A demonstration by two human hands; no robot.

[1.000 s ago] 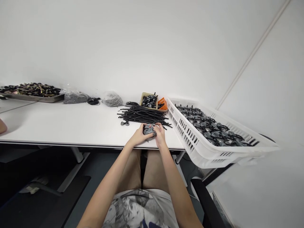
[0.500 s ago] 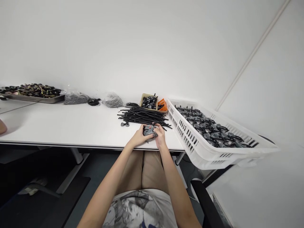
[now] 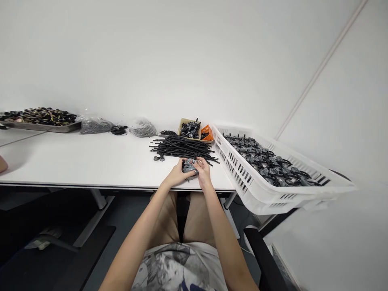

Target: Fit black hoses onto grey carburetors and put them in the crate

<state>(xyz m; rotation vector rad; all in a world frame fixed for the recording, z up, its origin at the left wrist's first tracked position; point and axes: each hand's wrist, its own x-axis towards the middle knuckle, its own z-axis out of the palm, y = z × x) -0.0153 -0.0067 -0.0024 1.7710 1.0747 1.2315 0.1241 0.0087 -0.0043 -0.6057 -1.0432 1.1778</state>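
Note:
Near the table's front edge, my left hand (image 3: 176, 175) is closed around the left side of a grey and black plastic part (image 3: 188, 165). My right hand (image 3: 203, 171) grips the same part from the right, its thumb and fingers on the upper side. Fingers cover much of the part, so its exact kind is unclear. Just beyond the hands lies a pile of black rubber tubes (image 3: 182, 146). A small dark grey and black piece (image 3: 159, 157) rests to the left of that pile.
A white plastic crate (image 3: 242, 178) holding rows of grey and black assemblies stands at the right. Behind the tubes are a yellowish bin (image 3: 182, 126) and an orange basket (image 3: 207, 130). Plastic bags (image 3: 95, 124) and a metal tray (image 3: 60, 128) sit farther left. Another person's hand (image 3: 2, 163) shows at the left edge.
Both hands keep hold of the part in nearly the same place; the right fingers have shifted slightly on it. My knees have moved apart under the table.

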